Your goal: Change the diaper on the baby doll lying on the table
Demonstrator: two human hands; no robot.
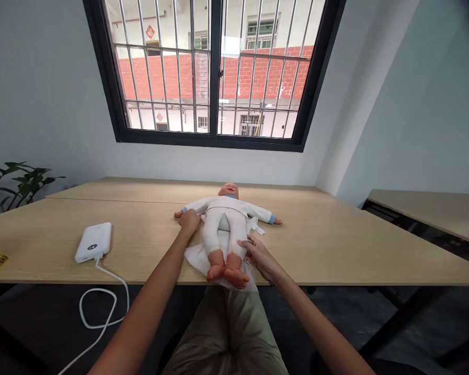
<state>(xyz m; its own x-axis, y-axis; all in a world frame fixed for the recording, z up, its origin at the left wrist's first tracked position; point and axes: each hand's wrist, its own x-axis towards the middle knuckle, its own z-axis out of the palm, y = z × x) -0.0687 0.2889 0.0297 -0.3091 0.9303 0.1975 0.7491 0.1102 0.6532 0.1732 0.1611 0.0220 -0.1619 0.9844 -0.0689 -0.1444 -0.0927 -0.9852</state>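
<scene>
A baby doll in a white outfit with blue cuffs lies on its back, head toward the window and bare feet toward me. Under its hips and legs a thin white diaper is spread, with a fastening tab sticking out on the right. My left hand is closed at the doll's left-side hip in view, below its sleeve, apparently pinching the diaper's edge; the fingertips are partly hidden. My right hand has its fingers apart beside the doll's lower leg, the thumb touching the trouser leg.
A white power bank with a white cable hanging off the front edge lies on the wooden table at left. A plant stands at the far left. Behind are a wall and a barred window; another table is at right.
</scene>
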